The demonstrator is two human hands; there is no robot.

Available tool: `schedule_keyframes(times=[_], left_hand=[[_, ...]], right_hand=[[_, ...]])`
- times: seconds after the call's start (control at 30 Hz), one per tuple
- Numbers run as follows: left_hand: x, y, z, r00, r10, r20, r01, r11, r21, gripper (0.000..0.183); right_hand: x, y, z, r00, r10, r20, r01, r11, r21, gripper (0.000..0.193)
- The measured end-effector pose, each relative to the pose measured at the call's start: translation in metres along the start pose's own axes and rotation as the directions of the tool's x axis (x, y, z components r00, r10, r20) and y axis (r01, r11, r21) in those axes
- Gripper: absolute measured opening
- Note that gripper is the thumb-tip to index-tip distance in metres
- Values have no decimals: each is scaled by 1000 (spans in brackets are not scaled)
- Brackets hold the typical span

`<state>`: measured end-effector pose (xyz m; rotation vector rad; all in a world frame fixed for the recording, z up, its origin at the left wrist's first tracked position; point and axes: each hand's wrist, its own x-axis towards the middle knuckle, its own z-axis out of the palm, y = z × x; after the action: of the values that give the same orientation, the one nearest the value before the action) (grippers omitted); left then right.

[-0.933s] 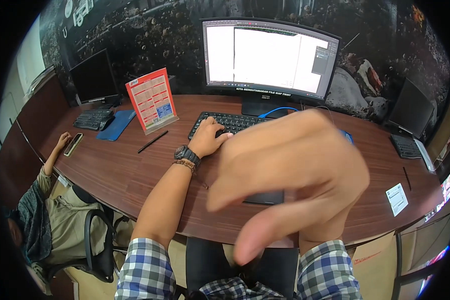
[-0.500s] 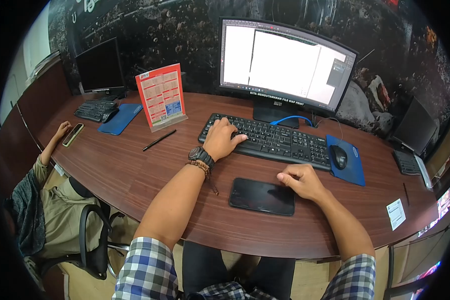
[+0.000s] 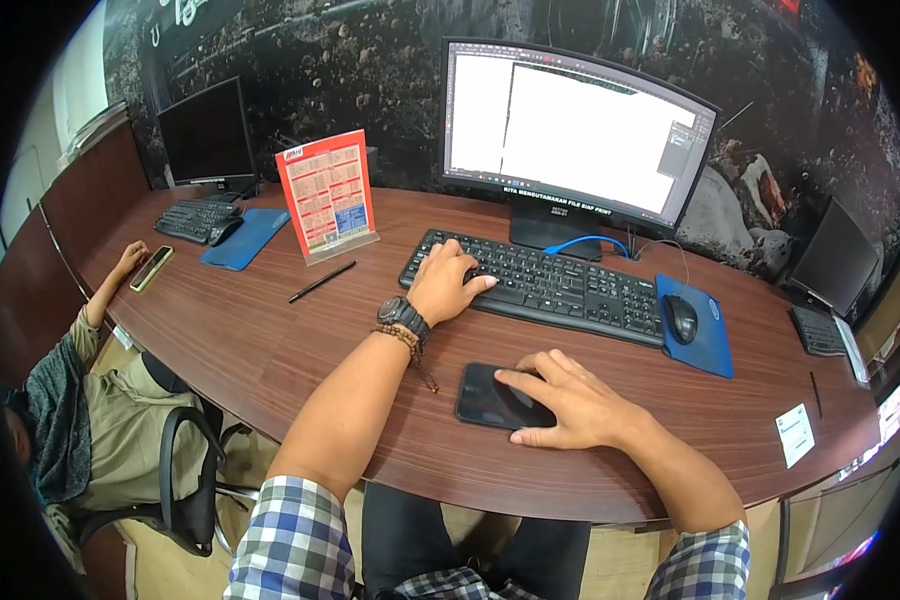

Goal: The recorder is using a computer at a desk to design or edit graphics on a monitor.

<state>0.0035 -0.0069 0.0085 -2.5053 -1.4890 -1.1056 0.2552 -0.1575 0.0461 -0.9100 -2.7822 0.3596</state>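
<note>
On the left end of the black keyboard (image 3: 560,285) rests my left hand (image 3: 445,285), its fingers spread over the keys and holding nothing. A dark watch and a beaded bracelet circle that wrist. My right hand (image 3: 575,405) reaches over a black smartphone (image 3: 477,395) lying flat on the desk. Its index fingertip is over the screen, and its thumb is apart from the other fingers at the phone's near edge. The hand covers the phone's right part. Behind the keyboard stands a lit monitor (image 3: 570,125) showing a mostly white page.
A black mouse (image 3: 681,318) sits on a blue mouse pad (image 3: 708,335) to the right. Left of the keyboard are a pen (image 3: 322,281) and a red-framed calendar stand (image 3: 327,195). A seated person's hand (image 3: 131,258) is beside another phone (image 3: 152,269). A paper slip (image 3: 795,436) lies far right.
My right hand has moved left and nearer to me, from beside the phone to over it, and its curled fingers have spread. My left hand stays on the keyboard.
</note>
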Motion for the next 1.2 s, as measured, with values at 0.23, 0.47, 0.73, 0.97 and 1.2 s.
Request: schedule_keyframes(times=[0.23,0.47,0.73,0.97,1.2], left_hand=[[2,-3,2,1000,-1,0,1,1000,-8,45],[3,-3,1,1000,-8,17,9,1000,-13,46],[1,-6,-1,1000,23,7,-23,1000,-11,44],[4,-6,4,1000,2,-5,-2,999,-34,43],[4,-22,7,993,-30,-116,35,999,42,45]], right_hand=[[3,-13,1,999,-32,20,31,999,27,79],[3,-10,1,998,-38,45,38,999,10,84],[1,-9,1,998,-61,24,60,998,13,85],[-1,-1,-4,998,-15,60,7,991,137,93],[6,13,-2,999,-41,35,31,968,247,86]])
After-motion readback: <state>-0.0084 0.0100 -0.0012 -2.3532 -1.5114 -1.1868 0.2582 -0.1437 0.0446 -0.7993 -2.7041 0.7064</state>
